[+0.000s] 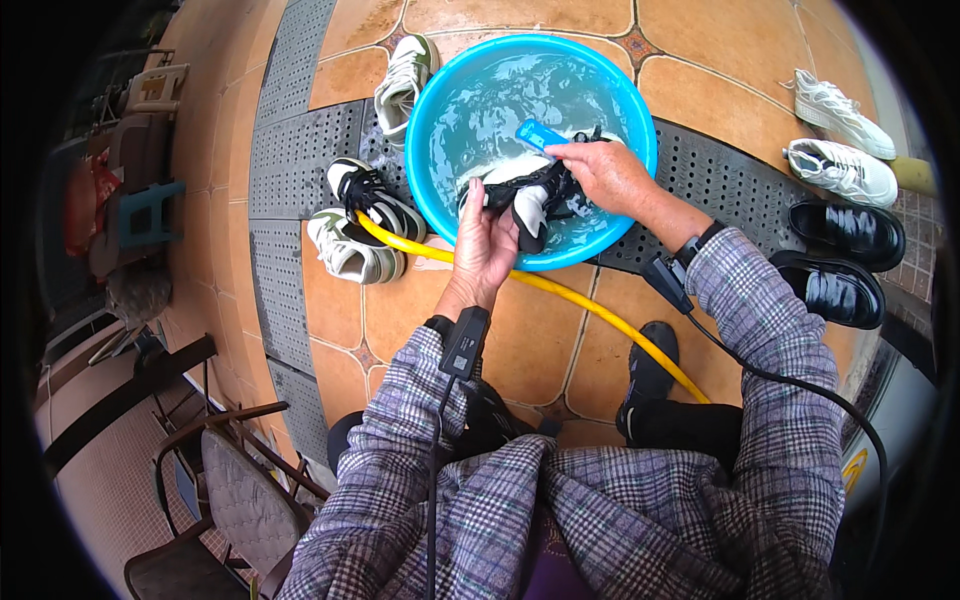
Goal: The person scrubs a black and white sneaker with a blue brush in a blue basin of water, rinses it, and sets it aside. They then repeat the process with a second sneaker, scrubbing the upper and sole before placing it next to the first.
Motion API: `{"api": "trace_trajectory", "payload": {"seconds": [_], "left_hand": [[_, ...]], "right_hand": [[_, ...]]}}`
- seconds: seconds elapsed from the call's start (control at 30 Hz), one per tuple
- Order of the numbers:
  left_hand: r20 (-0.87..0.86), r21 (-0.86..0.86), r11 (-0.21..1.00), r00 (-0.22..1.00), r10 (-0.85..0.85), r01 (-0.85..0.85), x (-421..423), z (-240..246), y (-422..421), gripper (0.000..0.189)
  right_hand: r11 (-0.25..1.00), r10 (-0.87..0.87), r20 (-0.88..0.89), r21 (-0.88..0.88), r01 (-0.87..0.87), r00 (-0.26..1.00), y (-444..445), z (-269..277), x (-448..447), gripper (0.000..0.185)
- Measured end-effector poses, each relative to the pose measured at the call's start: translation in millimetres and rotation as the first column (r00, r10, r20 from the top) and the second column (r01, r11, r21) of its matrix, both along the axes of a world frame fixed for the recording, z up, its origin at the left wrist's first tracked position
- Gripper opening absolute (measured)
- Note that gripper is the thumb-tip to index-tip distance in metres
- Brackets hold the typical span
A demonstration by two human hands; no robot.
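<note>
A round blue plastic basin (418, 187) of cloudy water stands on the floor in front of me. Over its near side, my left hand (484, 244) supports a wet black-and-white shoe (531, 210), thumb up along one side and fingers partly hidden behind it. Between the thumb and fingers of my right hand (611, 178) is a blue plastic brush (538, 135), held above the shoe. Its bristles are out of sight, so whether they touch the shoe is unclear. Dark laces hang loose near the right hand.
A yellow hose (585, 304) crosses the tiles, its end at a black-and-white sneaker (375, 202). White-and-green sneakers (405, 86) flank the basin's left. White sneakers (844, 172) and black shoes (847, 232) sit at right. A perforated grey mat (307, 165) runs underneath; a folding chair (247, 480) stands lower left.
</note>
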State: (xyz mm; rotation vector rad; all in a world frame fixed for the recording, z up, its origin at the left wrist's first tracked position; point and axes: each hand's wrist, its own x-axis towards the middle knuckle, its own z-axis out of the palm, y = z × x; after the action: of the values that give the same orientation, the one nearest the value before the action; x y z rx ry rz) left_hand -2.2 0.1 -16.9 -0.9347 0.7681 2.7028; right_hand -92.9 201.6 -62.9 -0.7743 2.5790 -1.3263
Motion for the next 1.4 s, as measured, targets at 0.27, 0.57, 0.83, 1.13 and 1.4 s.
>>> {"api": "trace_trajectory", "payload": {"seconds": [0.27, 0.57, 0.83, 1.13, 1.4], "left_hand": [[0.076, 0.05, 0.997, 0.996, 0.054, -0.058, -5.7, -9.2, 8.1, 0.056], [-0.013, -0.002, 1.0, 1.0, -0.024, 0.024, 1.4, 1.1, 9.5, 0.056], [-0.018, -0.222, 0.973, 0.997, -0.071, 0.065, 9.5, -11.5, 13.3, 0.042], [-0.008, -0.287, 0.958, 1.0, -0.022, 0.019, 16.8, -3.0, 12.9, 0.039], [0.01, -0.465, 0.882, 0.997, -0.076, 0.072, 19.7, 3.0, 18.7, 0.045]], "right_hand": [[0.893, 0.071, 0.123, 0.434, -0.118, 0.99, -3.2, 85.0, 5.3, 0.028], [0.98, 0.194, 0.136, -0.066, -0.187, 0.971, -12.6, 53.7, 15.8, 0.03], [0.99, 0.11, 0.055, -0.095, -0.104, 0.992, -22.3, 59.9, 1.3, 0.03], [0.977, -0.117, -0.024, 0.177, 0.12, 0.993, -14.1, 63.2, -13.6, 0.027], [0.932, -0.02, 0.049, 0.363, 0.001, 0.999, -18.6, 48.3, -14.8, 0.03]]}}
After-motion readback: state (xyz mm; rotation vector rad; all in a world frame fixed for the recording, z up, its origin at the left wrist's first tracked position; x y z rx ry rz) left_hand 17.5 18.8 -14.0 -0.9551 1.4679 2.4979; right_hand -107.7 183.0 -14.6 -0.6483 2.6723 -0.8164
